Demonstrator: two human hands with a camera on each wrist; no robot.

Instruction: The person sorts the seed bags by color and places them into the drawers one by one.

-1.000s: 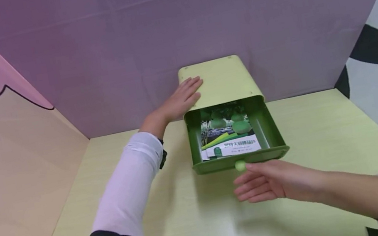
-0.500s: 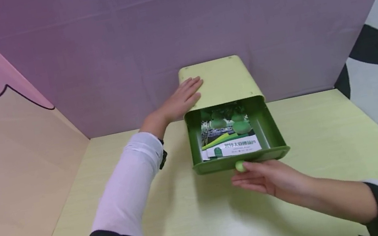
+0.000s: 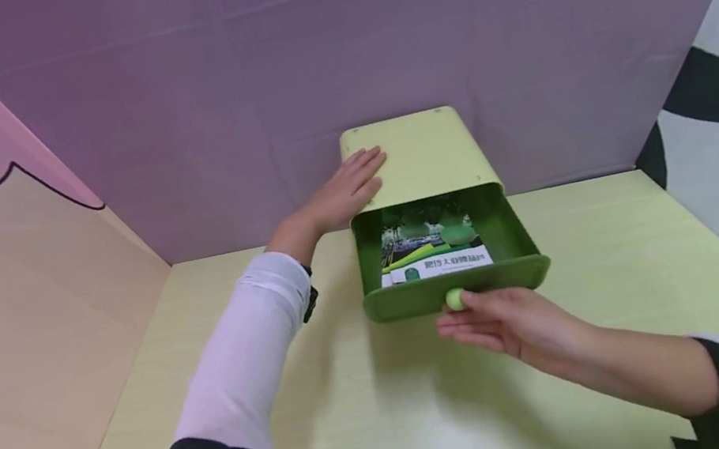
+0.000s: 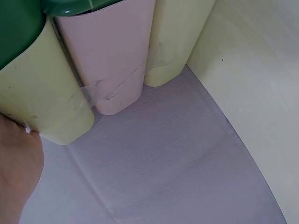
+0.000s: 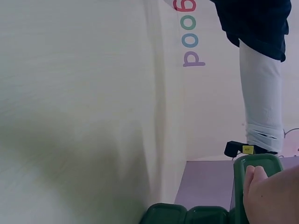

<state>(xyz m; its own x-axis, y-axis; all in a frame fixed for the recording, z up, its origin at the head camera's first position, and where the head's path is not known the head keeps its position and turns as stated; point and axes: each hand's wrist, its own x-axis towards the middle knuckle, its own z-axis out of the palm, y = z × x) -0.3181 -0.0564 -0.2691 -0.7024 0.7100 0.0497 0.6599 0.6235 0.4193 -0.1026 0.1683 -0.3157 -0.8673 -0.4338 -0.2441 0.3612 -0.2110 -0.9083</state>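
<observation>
In the head view, a stacked drawer unit point(image 3: 419, 154) with a pale yellow top stands against the back. Its green top drawer point(image 3: 514, 241) is pulled partway out and holds printed leaflets point(image 3: 442, 264). My left hand point(image 3: 346, 188) rests on the unit's top left side with straight fingers; the left wrist view shows part of this hand point(image 4: 18, 163) against the yellow casing. My right hand point(image 3: 514, 322) pinches the round light green knob point(image 3: 455, 299) between thumb and fingers. In the right wrist view, my right hand point(image 5: 271, 196) partly covers the green drawer front point(image 5: 257, 161).
Below the yellow casing are a pink one point(image 4: 112, 51) and another yellow one point(image 4: 175, 37) in the left wrist view. Lower drawer fronts point(image 5: 163, 214) show in the right wrist view. A purple back wall point(image 3: 342, 43) stands behind the pale tabletop point(image 3: 367, 432).
My right hand has closed on the knob and moved away from me with it. The drawer has slid slightly into its casing. My left hand has stayed in place.
</observation>
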